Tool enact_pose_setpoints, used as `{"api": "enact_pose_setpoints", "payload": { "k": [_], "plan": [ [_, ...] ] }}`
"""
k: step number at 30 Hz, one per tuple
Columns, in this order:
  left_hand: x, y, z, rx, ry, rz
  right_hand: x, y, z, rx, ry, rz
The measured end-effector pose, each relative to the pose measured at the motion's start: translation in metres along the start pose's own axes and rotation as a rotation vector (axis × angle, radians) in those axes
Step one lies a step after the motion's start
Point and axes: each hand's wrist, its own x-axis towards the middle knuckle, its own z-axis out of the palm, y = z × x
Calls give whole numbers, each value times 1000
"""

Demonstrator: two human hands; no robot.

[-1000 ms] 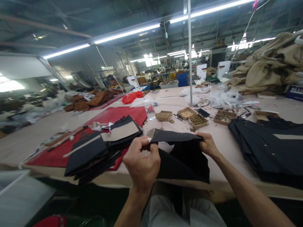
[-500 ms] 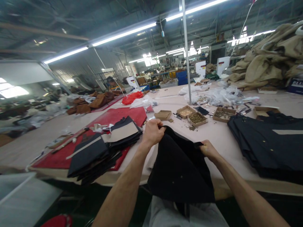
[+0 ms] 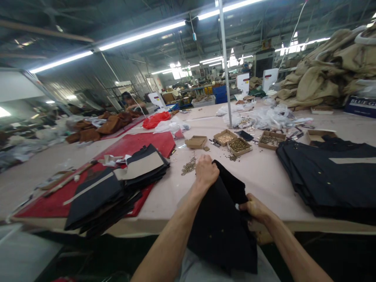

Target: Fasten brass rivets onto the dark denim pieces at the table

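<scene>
A piece of black fabric [image 3: 219, 250] hangs over my lap in front of the table edge, with two small brass-coloured studs showing on it. My left hand [image 3: 207, 171] is closed on its upper edge. Lower down and to the right, my right hand [image 3: 256, 208] pinches the fabric's side edge; a small whitish spot shows at the fingertips. Just left of my left hand, small metal rings [image 3: 188, 167] lie loose on the table. Beyond my hands stand shallow cardboard boxes of metal pieces, one of them a box of brass-coloured bits [image 3: 239, 146].
Dark fabric pieces [image 3: 96, 192] are stacked on a red sheet [image 3: 38, 209] at left. Another dark fabric stack [image 3: 311, 168] lies at right. A thin metal pole [image 3: 226, 78] rises from the table [image 3: 164, 203]. Plastic bags [image 3: 273, 116] and tan garments [image 3: 317, 84] lie farther back.
My right hand has moved down along the fabric edge, and my left hand has shifted right and slightly lower. The fabric has dropped and narrowed. The loose rings are now uncovered.
</scene>
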Motion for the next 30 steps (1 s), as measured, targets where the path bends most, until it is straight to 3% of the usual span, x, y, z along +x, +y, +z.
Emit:
{"api": "enact_pose_setpoints", "payload": {
  "k": [3,5,7,10,12,14,17,19,22,25,30],
  "plan": [
    [-10,9,20,-57,-32,25,-4,8,5,13,-73,-24],
    [-15,11,34,-53,-123,-7,-6,13,0,-63,-3,-56],
    [-20,11,47,-19,-176,-27,-10,15,-10,-271,201,-102],
    [-27,10,65,22,-198,-20,-25,8,-22,-699,642,-200],
    [-30,11,75,41,-197,-30,-35,-5,-25,-871,786,-323],
    [-31,12,80,44,-193,-40,-39,-20,-24,-927,675,-511],
    [-29,14,81,28,-176,-40,-26,-38,-25,-957,353,-787],
    [-28,14,78,10,-165,-20,-8,-41,-29,-995,270,-845],
    [-37,14,72,6,-128,52,21,-34,-40,-1056,273,-732],
    [-68,13,73,90,-73,92,41,-24,-50,-1079,278,-584],
    [-128,5,95,250,-101,-34,56,-22,-58,-1070,245,-529]
  ]
}}
